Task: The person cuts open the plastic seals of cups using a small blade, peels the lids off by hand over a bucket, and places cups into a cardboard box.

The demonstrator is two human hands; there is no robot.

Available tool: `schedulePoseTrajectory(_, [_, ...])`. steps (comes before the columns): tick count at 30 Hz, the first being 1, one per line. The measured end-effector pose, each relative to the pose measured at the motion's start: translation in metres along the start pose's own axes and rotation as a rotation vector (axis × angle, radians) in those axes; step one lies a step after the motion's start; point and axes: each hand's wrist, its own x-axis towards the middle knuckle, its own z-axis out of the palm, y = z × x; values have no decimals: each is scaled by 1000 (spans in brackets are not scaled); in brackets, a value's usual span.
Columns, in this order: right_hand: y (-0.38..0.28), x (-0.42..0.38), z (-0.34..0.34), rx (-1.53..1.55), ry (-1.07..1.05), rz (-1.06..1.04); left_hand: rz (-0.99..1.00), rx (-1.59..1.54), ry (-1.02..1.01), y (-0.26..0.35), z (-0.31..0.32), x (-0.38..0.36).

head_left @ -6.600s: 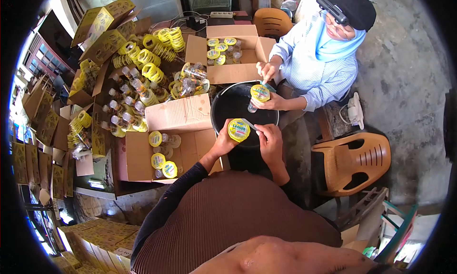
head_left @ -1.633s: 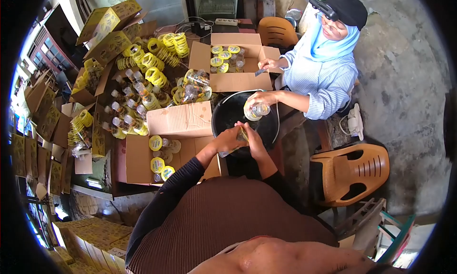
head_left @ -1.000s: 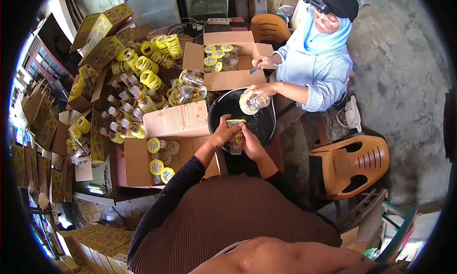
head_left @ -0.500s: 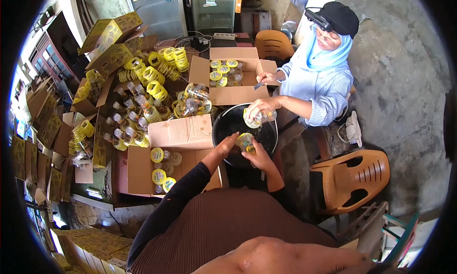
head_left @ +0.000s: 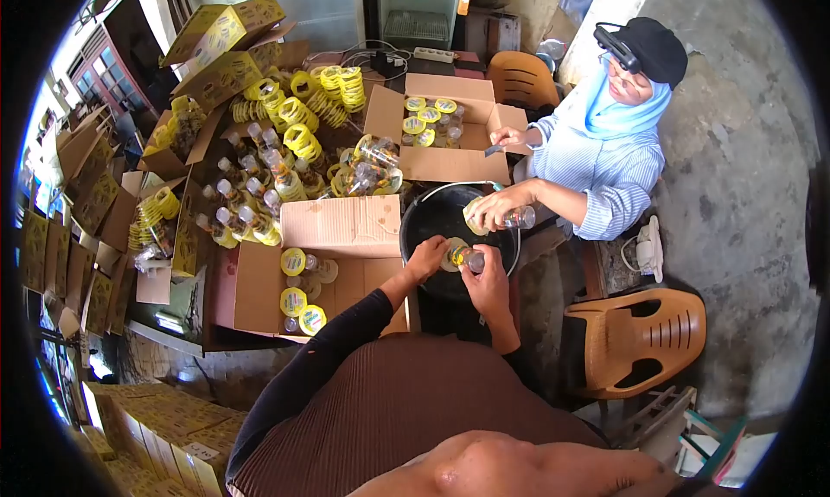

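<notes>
Gripping a clear bottle [head_left: 473, 259], the right hand [head_left: 489, 283] of the brown-topped wearer [head_left: 380, 402] has its fingers curled around the body. Left hand [head_left: 425, 259]: fingertips pressed together at the edge of the round yellow disc [head_left: 452, 253] on the bottle's end; the thumb contact is too small for me to tell. Bottle position: between the two hands, above the black bucket [head_left: 418, 238], lying tilted with the disc toward the left hand.

Opposite, a co-worker [head_left: 596, 173] in a striped shirt and dark cap holds a second bottle [head_left: 519, 218] in one hand [head_left: 501, 206], also over the bucket, near the first but apart from it. The co-worker's other hand [head_left: 508, 136] pinches a small flat tool [head_left: 494, 149] beside the far carton [head_left: 445, 164].

Surroundings, noted from where I stand: the near carton [head_left: 341, 220] is open beside the bucket, with several disc-ended bottles [head_left: 293, 302] grouped along one side. The far carton, also open, contains a similar cluster [head_left: 429, 115]. On the table [head_left: 223, 294], a heap of bottles [head_left: 259, 190] adjoins looped stacks of yellow rings [head_left: 303, 141]. White cables [head_left: 393, 49] run near a power strip [head_left: 433, 54] at the table's far side. One orange-brown plastic chair [head_left: 640, 341] sits by the wearer; another [head_left: 523, 79] is behind the far carton.
</notes>
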Motion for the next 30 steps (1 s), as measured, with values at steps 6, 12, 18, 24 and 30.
schedulePoseTrajectory(6, [-12,-2,-6,-10,-2,21,356,421,90,-7,7,-6])
schedulePoseTrajectory(12, [-6,-11,-5,-31,19,-45,503,353,235,-3,9,-15])
schedulePoseTrajectory(18, [-4,-20,-11,-12,-93,14,457,288,175,10,7,-29])
schedulePoseTrajectory(24, [-12,-21,-13,-41,-57,72,511,314,144,11,5,-30])
schedulePoseTrajectory(30, [-10,-19,-17,-65,-62,33,519,290,144,16,4,-32])
